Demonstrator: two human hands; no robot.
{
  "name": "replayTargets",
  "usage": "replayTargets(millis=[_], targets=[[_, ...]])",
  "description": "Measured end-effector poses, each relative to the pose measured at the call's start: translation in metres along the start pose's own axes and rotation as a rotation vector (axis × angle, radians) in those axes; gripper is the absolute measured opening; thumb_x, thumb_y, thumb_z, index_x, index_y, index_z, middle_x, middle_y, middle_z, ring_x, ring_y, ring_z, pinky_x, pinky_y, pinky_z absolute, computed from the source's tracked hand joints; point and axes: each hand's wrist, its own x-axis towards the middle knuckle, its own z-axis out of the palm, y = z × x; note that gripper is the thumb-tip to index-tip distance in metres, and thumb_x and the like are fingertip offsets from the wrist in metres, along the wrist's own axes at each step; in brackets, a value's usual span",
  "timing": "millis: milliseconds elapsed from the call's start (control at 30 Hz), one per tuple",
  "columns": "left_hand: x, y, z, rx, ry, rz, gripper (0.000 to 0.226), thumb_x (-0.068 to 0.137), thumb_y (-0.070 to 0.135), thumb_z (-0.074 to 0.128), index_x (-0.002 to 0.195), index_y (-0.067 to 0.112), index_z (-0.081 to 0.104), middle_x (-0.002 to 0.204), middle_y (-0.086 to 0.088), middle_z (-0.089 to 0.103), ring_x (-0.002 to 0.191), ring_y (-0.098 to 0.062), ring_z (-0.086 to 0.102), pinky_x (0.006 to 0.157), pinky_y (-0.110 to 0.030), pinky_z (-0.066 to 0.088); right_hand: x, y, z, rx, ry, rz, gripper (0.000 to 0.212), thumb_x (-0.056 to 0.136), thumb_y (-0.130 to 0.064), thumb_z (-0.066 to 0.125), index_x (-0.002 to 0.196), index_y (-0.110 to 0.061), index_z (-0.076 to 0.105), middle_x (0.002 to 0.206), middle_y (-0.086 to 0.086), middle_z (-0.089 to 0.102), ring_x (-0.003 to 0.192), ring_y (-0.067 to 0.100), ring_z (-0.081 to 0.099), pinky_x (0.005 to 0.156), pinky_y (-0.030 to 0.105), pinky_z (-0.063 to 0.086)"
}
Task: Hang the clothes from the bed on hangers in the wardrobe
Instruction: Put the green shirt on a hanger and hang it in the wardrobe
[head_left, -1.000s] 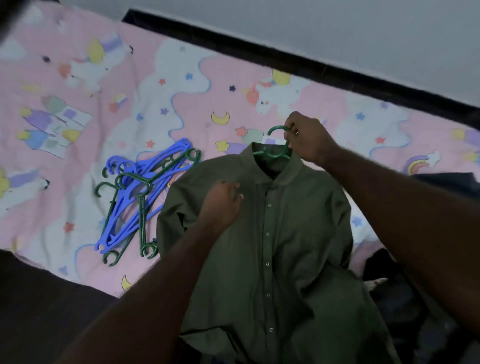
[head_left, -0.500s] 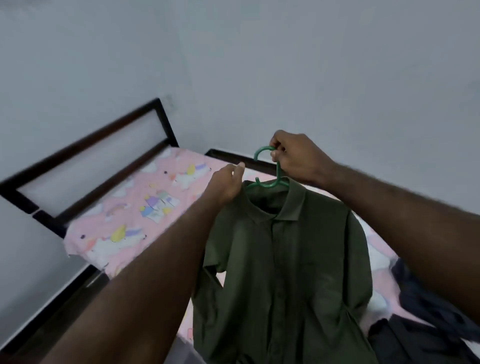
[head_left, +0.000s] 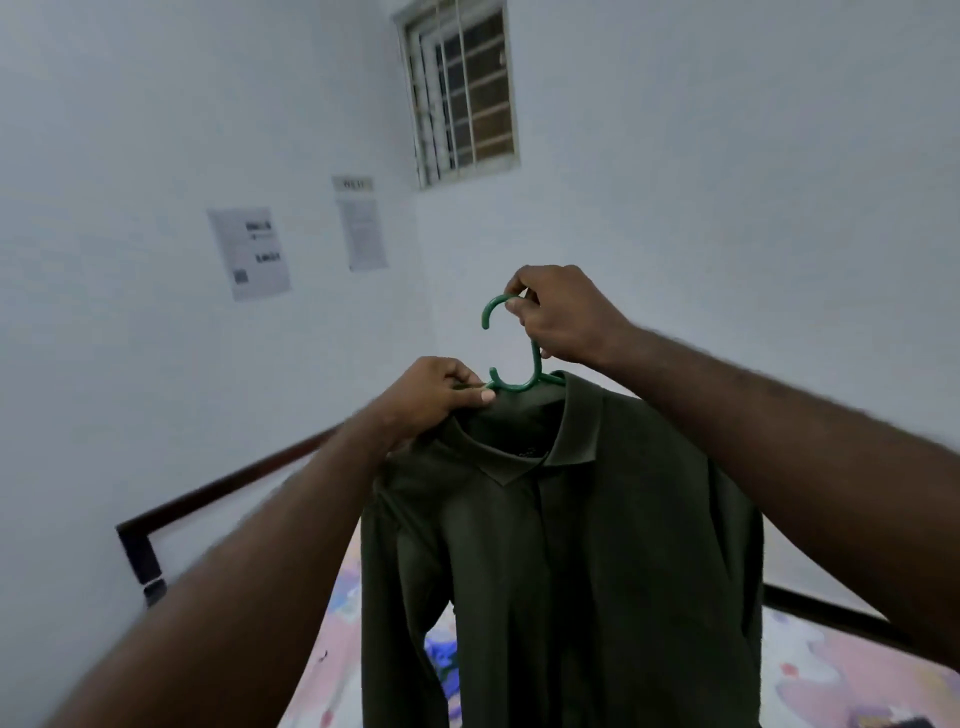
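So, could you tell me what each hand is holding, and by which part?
The right hand grips the green hanger by its hook; the left hand pinches the shirt at the collar.

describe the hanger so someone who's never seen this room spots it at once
Below the barred window, the left hand and right hand hold up a dark olive shirt. The hanger pokes out of its collar, hook in the right hand's fingers: thin plastic, far brighter green than the shirt.

hanger (head_left: 511, 387): smooth green plastic, slight sheen | shirt (head_left: 571, 545): matt olive cloth | bedsheet (head_left: 831, 675): printed pink cloth | bed frame (head_left: 218, 491): dark, smooth, material unclear | wall (head_left: 727, 208): matt white paint | notices (head_left: 249, 252): plain paper | window grille (head_left: 462, 93): pale bars, metal-looking
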Motion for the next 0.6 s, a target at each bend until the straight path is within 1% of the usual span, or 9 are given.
replayTargets(millis=[67, 133, 200, 267, 333, 367, 433, 533, 600], targets=[[-0.009, 0.026, -0.019, 0.027, 0.08, 0.116, 0.021, 0.075, 0.018, 0.083, 0.078, 0.013, 0.063, 0.073, -0.006, 0.065, 0.071, -0.015, 0.058, 0.073, -0.032, 0.048, 0.006, -0.03, -0.024, -0.024, 0.031, -0.035, 0.019, 0.098, -0.024, 0.055, 0.099, -0.009, 0.066, 0.077, 0.001, 0.061, 0.069, 0.024, 0.065, 0.065, 0.045, 0.058], [-0.018, 0.048, -0.041, 0.082, 0.162, 0.201, 0.024, 0.073, 0.023, 0.085, 0.08, 0.014, 0.063, 0.071, -0.004, 0.063, 0.068, -0.013, 0.057, 0.068, -0.028, 0.046, 0.011, -0.059, -0.046, -0.016, 0.063, -0.047, 0.019, 0.098, -0.024, 0.056, 0.098, -0.007, 0.065, 0.079, 0.005, 0.062, 0.063, 0.026, 0.067, 0.056, 0.041, 0.059], [-0.028, 0.064, -0.067, 0.072, 0.17, 0.187, 0.033, 0.073, 0.035, 0.084, 0.091, 0.015, 0.066, 0.082, -0.001, 0.067, 0.077, -0.013, 0.062, 0.074, -0.027, 0.051, 0.015, -0.085, -0.062, 0.024, 0.07, -0.077, 0.016, 0.097, -0.021, 0.058, 0.097, -0.006, 0.064, 0.081, 0.011, 0.064, 0.062, 0.029, 0.068, 0.052, 0.039, 0.059], [-0.041, 0.077, -0.088, 0.117, 0.05, 0.115, 0.037, 0.081, 0.044, 0.075, 0.103, 0.014, 0.069, 0.098, -0.003, 0.072, 0.093, -0.018, 0.068, 0.089, -0.034, 0.054, 0.016, -0.108, -0.071, 0.061, 0.074, -0.116, 0.013, 0.097, -0.018, 0.059, 0.094, -0.006, 0.064, 0.081, 0.014, 0.065, 0.06, 0.023, 0.068, 0.051, 0.037, 0.059], [-0.055, 0.085, -0.102, 0.17, -0.029, 0.138, 0.026, 0.091, 0.038, 0.066, 0.097, 0.014, 0.073, 0.093, -0.004, 0.075, 0.092, -0.022, 0.071, 0.09, -0.037, 0.055, 0.015, -0.126, -0.074, 0.075, 0.085, -0.153, 0.011, 0.096, -0.018, 0.06, 0.092, -0.008, 0.063, 0.081, 0.013, 0.066, 0.054, 0.009, 0.064, 0.05, 0.033, 0.058], [-0.06, 0.089, -0.106, 0.181, 0.005, 0.183, 0.021, 0.092, 0.034, 0.065, 0.091, 0.015, 0.074, 0.088, -0.004, 0.075, 0.088, -0.021, 0.071, 0.087, -0.037, 0.056, 0.014, -0.132, -0.076, 0.094, 0.097, -0.159, 0.012, 0.096, -0.02, 0.061, 0.093, -0.009, 0.063, 0.081, 0.012, 0.066, 0.054, 0.007, 0.063, 0.052, 0.032, 0.058], [-0.067, 0.096, -0.109, 0.199, 0.156, 0.274, 0.014, 0.092, 0.027, 0.066, 0.086, 0.017, 0.074, 0.081, -0.001, 0.074, 0.081, -0.018, 0.069, 0.082, -0.035, 0.056, 0.01, -0.138, -0.082, 0.189, 0.099, -0.099, 0.022, 0.096, -0.034, 0.061, 0.099, -0.012, 0.063, 0.085, 0.01, 0.069, 0.063, 0.014, 0.068, 0.059, 0.034, 0.059], [-0.075, 0.101, -0.116, 0.218, 0.348, 0.343, 0.013, 0.091, 0.023, 0.067, 0.095, 0.014, 0.075, 0.087, -0.001, 0.074, 0.084, -0.017, 0.068, 0.085, -0.036, 0.055, -0.004, -0.126, -0.091, 0.223, -0.109, 0.145, 0.045, 0.096, -0.058, 0.045, 0.11, -0.018, 0.058, 0.101, 0.005, 0.068, 0.085, 0.022, 0.068, 0.077, 0.038, 0.054], [-0.081, 0.104, -0.123, 0.235, 0.439, 0.361, 0.016, 0.09, 0.023, 0.069, 0.1, 0.013, 0.075, 0.092, -0.001, 0.074, 0.089, -0.016, 0.067, 0.089, -0.036, 0.054, -0.019, -0.111, -0.092, 0.157, -0.311, 0.236, 0.044, 0.098, -0.056, 0.041, 0.109, -0.017, 0.06, 0.104, 0.004, 0.065, 0.091, 0.019, 0.062, 0.083, 0.038, 0.051]])
